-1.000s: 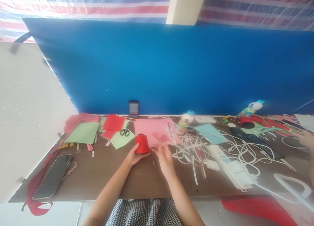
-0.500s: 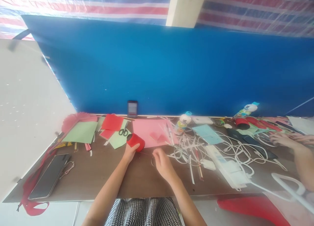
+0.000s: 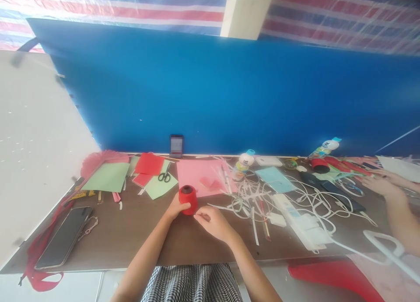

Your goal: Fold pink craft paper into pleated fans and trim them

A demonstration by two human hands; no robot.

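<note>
My left hand (image 3: 175,207) is wrapped round a spool of red thread (image 3: 188,200), its dark core facing up and slightly toward me. Close by its lower right side, my right hand (image 3: 212,221) pinches thumb and forefinger together at the thread. The thread itself is too fine to make out clearly now. Just behind the spool lies a sheet of pink paper (image 3: 190,170). Black-handled scissors (image 3: 164,177) rest on light green paper (image 3: 156,188) to the left, beside red paper (image 3: 149,163).
A white power strip (image 3: 292,221) and tangled white cables (image 3: 249,197) spread to the right. Bottles (image 3: 244,162) stand near the blue panel (image 3: 197,87). A large phone (image 3: 64,236) lies at the left. Another person's hands (image 3: 377,184) work at the far right.
The spool has turned from tilted to nearly upright and shifted slightly right. My right hand has come in close to it, where before a fine thread stretched between them.
</note>
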